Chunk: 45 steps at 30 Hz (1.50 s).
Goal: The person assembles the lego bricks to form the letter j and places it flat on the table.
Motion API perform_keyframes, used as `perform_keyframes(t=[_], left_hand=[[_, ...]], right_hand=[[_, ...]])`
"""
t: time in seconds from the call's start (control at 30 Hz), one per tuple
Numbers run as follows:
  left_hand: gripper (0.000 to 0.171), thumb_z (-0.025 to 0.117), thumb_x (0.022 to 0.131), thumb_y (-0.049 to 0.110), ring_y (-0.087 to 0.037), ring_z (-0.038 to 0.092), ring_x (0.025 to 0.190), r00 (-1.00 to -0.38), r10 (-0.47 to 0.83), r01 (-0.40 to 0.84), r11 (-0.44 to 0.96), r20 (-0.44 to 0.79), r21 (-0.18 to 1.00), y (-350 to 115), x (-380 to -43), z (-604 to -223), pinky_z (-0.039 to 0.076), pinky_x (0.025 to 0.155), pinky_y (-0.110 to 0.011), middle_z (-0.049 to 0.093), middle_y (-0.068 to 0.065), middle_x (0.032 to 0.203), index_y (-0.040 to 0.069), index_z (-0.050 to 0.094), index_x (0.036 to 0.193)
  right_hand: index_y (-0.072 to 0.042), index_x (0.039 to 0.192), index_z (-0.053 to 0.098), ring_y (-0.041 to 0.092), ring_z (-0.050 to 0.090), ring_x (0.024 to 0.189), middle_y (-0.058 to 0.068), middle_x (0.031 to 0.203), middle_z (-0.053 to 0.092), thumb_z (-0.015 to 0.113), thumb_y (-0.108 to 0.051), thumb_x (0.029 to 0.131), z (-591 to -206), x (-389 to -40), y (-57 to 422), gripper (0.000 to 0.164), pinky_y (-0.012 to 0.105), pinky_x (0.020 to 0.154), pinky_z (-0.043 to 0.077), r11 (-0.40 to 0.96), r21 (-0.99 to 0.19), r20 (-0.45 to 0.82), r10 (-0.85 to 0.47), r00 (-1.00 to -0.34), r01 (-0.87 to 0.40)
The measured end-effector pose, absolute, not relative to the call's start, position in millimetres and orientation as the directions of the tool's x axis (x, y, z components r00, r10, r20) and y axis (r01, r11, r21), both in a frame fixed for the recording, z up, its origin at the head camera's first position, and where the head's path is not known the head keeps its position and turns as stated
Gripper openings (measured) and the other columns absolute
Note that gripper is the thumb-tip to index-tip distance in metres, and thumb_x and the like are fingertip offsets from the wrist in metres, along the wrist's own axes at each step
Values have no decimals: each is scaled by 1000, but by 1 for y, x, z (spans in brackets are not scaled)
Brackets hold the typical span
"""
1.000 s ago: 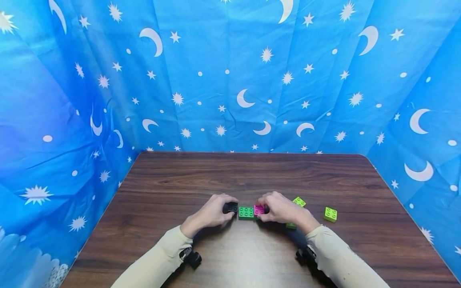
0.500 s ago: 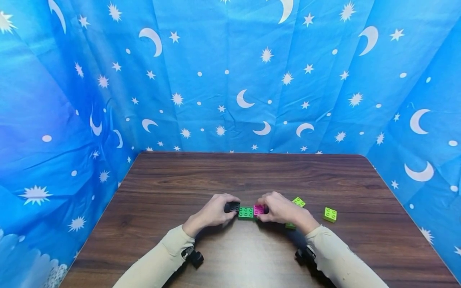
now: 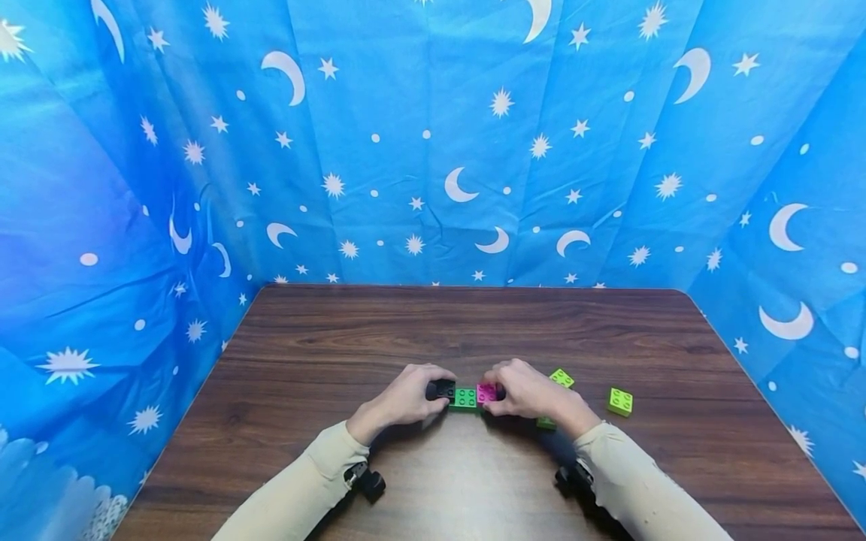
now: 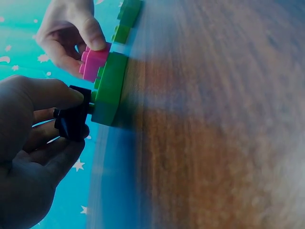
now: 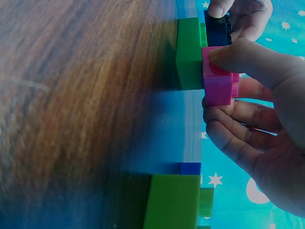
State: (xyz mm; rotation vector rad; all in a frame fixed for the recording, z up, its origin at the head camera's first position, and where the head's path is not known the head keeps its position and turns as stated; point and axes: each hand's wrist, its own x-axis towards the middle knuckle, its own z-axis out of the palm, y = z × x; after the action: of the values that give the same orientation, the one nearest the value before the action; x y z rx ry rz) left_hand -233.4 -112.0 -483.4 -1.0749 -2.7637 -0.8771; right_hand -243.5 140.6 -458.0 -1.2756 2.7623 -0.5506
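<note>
Operator: Where is the green building brick (image 3: 465, 400) located?
Technician: It lies lengthwise left to right on the wood-grain table (image 3: 338, 330), studs upward, between the two hands.

Operator: State the condition of the left hand (image 3: 404, 394).
Technician: The fingers are curled and pinch a black building brick (image 3: 445, 391), thumb on the near side, fingers on the far side. The black brick is positioned over the left end of the green brick. The left wrist view shows it slightly tilted, with the green studs exposed beneath it. Contact with those studs cannot be confirmed.

Operator: And the right hand (image 3: 522, 389)?
Technician: The thumb and fingers are curled around a pink building brick (image 3: 485, 394). That brick sits over the right end of the green brick and projects beyond its right edge.

Operator: List the surrounding parts.
Technician: A four-stud lime brick (image 3: 619, 402) lies to the right, well apart from the hands. Another lime brick (image 3: 561, 378) is beside the right wrist on the far side; a darker green piece (image 3: 546, 423) shows on the near side, partly covered by the forearm. The right wrist view also shows part of a blue brick (image 5: 189, 168).
</note>
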Motion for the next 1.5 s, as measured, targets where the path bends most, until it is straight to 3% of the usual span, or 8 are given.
perform_keyframes(t=[0.73, 1.1, 1.5], left_hand=[[40, 75, 81, 15, -16, 64, 106, -754, 617, 634, 595, 225, 493, -108, -234, -486, 50, 93, -29, 70, -3, 114, 8, 67, 121], [40, 74, 83, 14, -16, 64, 107, -744, 630, 648, 598, 223, 472, -106, -234, -487, 50, 94, -28, 70, -4, 114, 7, 67, 121], [39, 73, 85, 16, -15, 64, 109, -741, 641, 649, 609, 198, 456, -109, -237, -489, 50, 94, -29, 70, -3, 117, 9, 66, 123]], right_hand=[[-7, 103, 72, 2, 46, 64, -5, 81, 61, 74, -24, 82, -458, -245, 140, 27, 19, 55, 40, 604, -327, 97, -744, -661, -727], [-10, 97, 71, 1, 45, 62, -7, 75, 58, 74, -23, 81, -460, -244, 141, 21, 18, 54, 40, 595, -348, 102, -744, -660, -725], [-9, 102, 72, 2, 45, 62, -8, 77, 57, 74, -27, 83, -459, -243, 140, 27, 18, 53, 39, 618, -345, 71, -733, -677, -706]])
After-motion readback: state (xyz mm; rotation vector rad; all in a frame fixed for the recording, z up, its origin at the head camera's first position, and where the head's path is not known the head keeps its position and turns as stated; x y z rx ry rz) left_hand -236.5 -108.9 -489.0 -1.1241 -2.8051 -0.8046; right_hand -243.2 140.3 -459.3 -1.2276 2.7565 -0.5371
